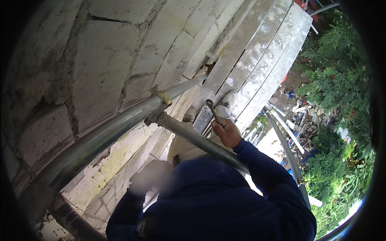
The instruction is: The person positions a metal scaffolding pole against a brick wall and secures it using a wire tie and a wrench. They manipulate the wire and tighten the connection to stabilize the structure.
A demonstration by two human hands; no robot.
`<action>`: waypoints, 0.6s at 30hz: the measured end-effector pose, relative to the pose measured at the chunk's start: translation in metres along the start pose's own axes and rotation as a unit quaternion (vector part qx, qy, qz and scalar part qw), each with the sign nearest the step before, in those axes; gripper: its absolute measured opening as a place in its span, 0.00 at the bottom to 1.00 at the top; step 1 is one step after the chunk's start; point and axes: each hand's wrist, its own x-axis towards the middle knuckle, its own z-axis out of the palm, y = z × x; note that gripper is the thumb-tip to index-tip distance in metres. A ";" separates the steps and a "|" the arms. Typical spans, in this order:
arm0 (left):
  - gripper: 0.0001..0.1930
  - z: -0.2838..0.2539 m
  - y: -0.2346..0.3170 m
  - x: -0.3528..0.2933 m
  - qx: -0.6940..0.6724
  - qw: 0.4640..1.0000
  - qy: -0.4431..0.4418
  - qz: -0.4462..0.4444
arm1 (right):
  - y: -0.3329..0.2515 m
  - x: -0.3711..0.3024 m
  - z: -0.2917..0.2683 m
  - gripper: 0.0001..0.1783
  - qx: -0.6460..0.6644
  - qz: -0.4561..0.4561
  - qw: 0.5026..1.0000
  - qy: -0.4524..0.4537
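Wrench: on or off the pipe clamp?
Off: the right hand grips the wrench, its head apart from the clamp.

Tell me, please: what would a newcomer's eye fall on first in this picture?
Probably the thick metal pole slanting across the left side, in front of the pale block wall. Next, the wrench in the right hand, near the centre. Then the stained planks reaching toward the upper right.

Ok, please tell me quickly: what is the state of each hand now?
Left hand: blurred, so its state cannot be told.
Right hand: closed, holding a wrench.
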 end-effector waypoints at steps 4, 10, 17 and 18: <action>0.22 -0.046 0.061 0.043 -0.056 0.998 0.026 -0.020 | -0.067 -0.008 0.001 0.18 0.105 -0.048 0.988 -0.104; 0.15 -0.063 0.121 0.120 -0.048 0.993 0.090 0.065 | -0.117 -0.016 -0.013 0.22 0.210 -0.101 0.956 -0.178; 0.12 -0.065 0.181 0.164 -0.039 0.990 0.020 0.137 | -0.119 -0.042 -0.072 0.26 0.300 0.125 0.927 -0.189; 0.12 -0.071 0.188 0.172 -0.075 0.979 0.034 0.186 | -0.115 -0.042 -0.075 0.27 0.315 0.083 0.933 -0.151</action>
